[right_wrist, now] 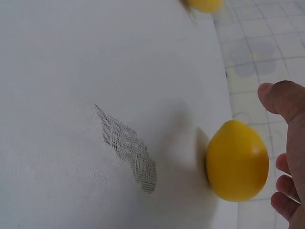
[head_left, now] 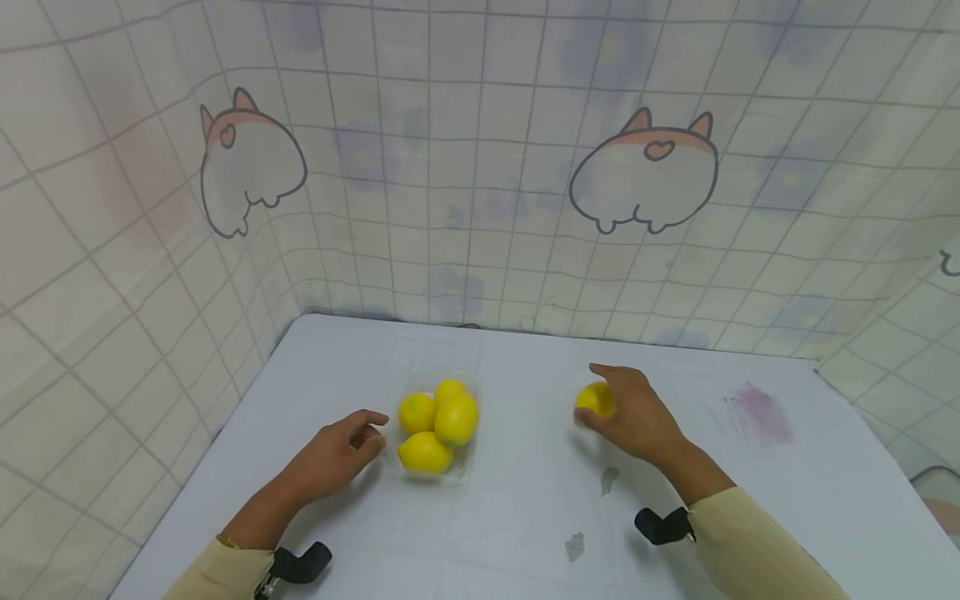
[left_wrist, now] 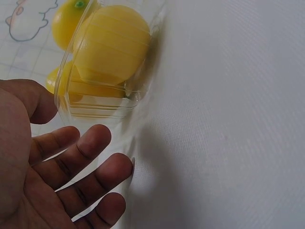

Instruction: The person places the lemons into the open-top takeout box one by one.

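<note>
Several yellow lemons [head_left: 425, 453] sit together in a clear plastic container [head_left: 467, 467], left of the table's middle. My left hand [head_left: 337, 457] is at the container's left side, its fingers loosely bent and holding nothing. In the left wrist view the thumb and fingertips are close to the see-through wall. Farther right, a single lemon [head_left: 594, 400] lies on the table. My right hand [head_left: 637, 417] hovers around it with thumb and fingers spread. The right wrist view shows a gap between that lemon [right_wrist: 237, 162] and the fingers.
A white cloth covers the table [head_left: 525, 500]. It has two grey worn patches [head_left: 574, 547] near the front and a pinkish stain [head_left: 761, 412] at the right. Behind the table hangs a checked curtain [head_left: 487, 167] with cartoon animals.
</note>
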`<action>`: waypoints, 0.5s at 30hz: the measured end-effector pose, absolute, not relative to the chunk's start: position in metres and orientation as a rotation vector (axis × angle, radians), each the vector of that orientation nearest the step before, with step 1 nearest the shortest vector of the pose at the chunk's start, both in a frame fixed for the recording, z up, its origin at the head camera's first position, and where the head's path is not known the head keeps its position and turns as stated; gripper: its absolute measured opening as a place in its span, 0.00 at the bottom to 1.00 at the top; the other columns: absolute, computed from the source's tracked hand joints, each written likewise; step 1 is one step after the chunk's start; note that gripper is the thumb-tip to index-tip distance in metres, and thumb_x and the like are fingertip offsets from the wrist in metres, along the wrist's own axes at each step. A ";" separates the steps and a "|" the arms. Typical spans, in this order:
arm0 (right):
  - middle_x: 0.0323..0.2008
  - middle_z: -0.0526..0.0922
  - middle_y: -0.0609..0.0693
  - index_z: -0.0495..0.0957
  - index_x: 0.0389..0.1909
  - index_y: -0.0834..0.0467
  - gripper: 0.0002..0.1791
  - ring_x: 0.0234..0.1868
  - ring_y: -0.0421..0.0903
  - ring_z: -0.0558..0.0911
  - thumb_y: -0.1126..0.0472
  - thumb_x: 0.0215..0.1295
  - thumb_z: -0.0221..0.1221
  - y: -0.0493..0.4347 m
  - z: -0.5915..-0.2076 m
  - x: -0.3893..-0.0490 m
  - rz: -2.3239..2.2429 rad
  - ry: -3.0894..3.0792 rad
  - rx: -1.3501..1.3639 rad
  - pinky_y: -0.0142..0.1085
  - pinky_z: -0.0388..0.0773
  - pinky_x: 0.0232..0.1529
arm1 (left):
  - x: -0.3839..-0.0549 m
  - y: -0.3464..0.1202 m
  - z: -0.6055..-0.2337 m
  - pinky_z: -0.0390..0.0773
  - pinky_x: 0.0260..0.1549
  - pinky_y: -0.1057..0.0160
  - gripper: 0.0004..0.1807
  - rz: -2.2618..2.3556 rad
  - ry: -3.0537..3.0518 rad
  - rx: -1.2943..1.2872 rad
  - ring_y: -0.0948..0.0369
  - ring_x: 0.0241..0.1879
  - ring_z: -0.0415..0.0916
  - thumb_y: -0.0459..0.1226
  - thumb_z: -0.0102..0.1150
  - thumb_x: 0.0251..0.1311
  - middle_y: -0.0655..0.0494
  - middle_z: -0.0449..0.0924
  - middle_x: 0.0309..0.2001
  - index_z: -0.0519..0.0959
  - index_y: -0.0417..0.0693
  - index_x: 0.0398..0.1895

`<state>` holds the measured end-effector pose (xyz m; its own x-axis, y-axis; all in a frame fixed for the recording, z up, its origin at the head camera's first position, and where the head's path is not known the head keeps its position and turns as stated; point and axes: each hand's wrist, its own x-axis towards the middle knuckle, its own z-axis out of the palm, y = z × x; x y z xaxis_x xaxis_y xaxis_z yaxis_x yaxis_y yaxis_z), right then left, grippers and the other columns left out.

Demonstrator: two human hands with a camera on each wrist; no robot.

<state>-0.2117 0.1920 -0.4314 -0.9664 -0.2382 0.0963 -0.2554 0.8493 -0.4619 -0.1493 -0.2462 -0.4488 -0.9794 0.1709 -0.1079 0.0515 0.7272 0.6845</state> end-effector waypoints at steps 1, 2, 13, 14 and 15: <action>0.70 0.68 0.63 0.66 0.74 0.59 0.44 0.70 0.63 0.65 0.47 0.62 0.71 0.194 -0.432 -0.212 0.751 -2.992 0.387 0.61 0.61 0.69 | -0.149 -0.246 -0.449 0.78 0.41 0.58 0.19 1.088 2.766 0.176 0.60 0.44 0.77 0.43 0.57 0.74 0.59 0.82 0.46 0.76 0.50 0.64; 0.70 0.68 0.63 0.66 0.74 0.60 0.44 0.71 0.64 0.64 0.46 0.62 0.71 0.196 -0.433 -0.213 0.751 -2.997 0.374 0.61 0.60 0.69 | -0.149 -0.246 -0.449 0.79 0.41 0.57 0.19 1.087 2.767 0.182 0.60 0.44 0.77 0.43 0.57 0.74 0.59 0.82 0.46 0.76 0.49 0.64; 0.68 0.70 0.67 0.65 0.74 0.63 0.47 0.69 0.67 0.66 0.43 0.61 0.71 0.206 -0.445 -0.214 0.707 -3.015 0.308 0.62 0.61 0.68 | -0.149 -0.247 -0.447 0.78 0.39 0.58 0.19 1.095 2.760 0.176 0.60 0.43 0.77 0.43 0.57 0.74 0.59 0.82 0.45 0.76 0.49 0.64; 0.68 0.70 0.67 0.65 0.74 0.63 0.47 0.69 0.67 0.66 0.43 0.61 0.70 0.207 -0.446 -0.214 0.701 -3.023 0.301 0.62 0.61 0.68 | -0.149 -0.247 -0.447 0.78 0.39 0.58 0.19 1.095 2.759 0.177 0.60 0.42 0.77 0.42 0.57 0.74 0.59 0.82 0.45 0.76 0.49 0.64; 0.68 0.70 0.67 0.65 0.74 0.63 0.47 0.69 0.67 0.66 0.42 0.61 0.70 0.207 -0.447 -0.215 0.698 -3.029 0.295 0.63 0.62 0.67 | -0.149 -0.247 -0.447 0.78 0.38 0.58 0.19 1.098 2.758 0.176 0.60 0.41 0.76 0.42 0.57 0.74 0.59 0.82 0.44 0.76 0.49 0.64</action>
<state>-0.2146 0.2067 -0.4471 -0.9820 -0.1790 0.0609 -0.1876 0.8823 -0.4317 -0.1490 -0.2469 -0.4474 -0.9790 0.1704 -0.1117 0.0470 0.7223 0.6900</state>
